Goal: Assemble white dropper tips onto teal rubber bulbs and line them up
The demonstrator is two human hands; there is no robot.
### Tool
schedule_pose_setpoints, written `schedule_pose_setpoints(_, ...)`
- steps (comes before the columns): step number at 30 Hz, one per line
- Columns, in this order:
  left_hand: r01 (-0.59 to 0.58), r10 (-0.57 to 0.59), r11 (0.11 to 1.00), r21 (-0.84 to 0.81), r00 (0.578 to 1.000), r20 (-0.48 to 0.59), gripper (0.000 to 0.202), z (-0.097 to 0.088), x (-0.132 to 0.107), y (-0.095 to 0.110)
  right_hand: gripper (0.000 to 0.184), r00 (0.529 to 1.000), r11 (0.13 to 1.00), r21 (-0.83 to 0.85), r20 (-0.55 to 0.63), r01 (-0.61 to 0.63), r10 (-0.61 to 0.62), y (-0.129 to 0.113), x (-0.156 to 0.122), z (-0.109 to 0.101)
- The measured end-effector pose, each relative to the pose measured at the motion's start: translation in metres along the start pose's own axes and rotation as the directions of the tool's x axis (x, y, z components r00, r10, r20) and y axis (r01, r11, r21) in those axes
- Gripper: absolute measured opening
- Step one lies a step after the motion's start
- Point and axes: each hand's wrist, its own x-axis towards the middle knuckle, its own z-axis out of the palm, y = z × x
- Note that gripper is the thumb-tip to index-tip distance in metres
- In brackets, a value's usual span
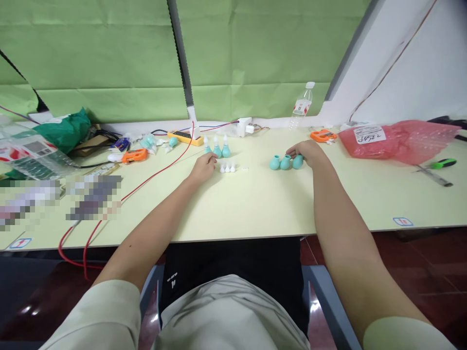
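Note:
My left hand [204, 166] has its fingers curled at the lower part of the leftmost of three teal squeeze bulbs with white pointed tips [216, 149], which stand upright in a row. Just right of this hand, several small white plastic tips [228, 168] stand in a line, with tiny clear pieces [245, 168] beside them. My right hand [305, 150] reaches over three teal bulbs without tips [285, 162], fingers stretched out and apart behind them. Its palm side is close to the rightmost bulb; whether it touches is unclear.
Behind stand a water bottle [302, 106] and a white plug [244, 127]. Orange tools [323, 135], a red plastic bag [386, 139] and a screwdriver [443, 164] lie right. A red cable [156, 172], a yellow power strip [186, 138] and a large bottle [36, 153] are left.

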Motion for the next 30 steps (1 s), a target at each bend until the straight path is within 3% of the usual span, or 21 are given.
schedule_pose_setpoints(6,-0.011,0.011,1.0,0.008,1.0,-0.005,0.029,0.0,0.001,-0.002,0.02,0.997,0.993,0.087,0.018,-0.074,0.072,0.001,-0.002,-0.002)
schedule_pose_setpoints(14,-0.02,0.02,1.0,0.005,1.0,-0.006,0.029,0.001,0.003,-0.005,0.021,0.983,0.947,0.283,-0.062,-0.151,0.176,0.002,0.001,0.005)
schedule_pose_setpoints(30,-0.007,0.007,1.0,-0.003,1.0,-0.007,0.029,0.0,0.001,-0.001,0.014,0.993,0.972,0.226,-0.088,-0.058,0.08,-0.002,-0.002,0.012)
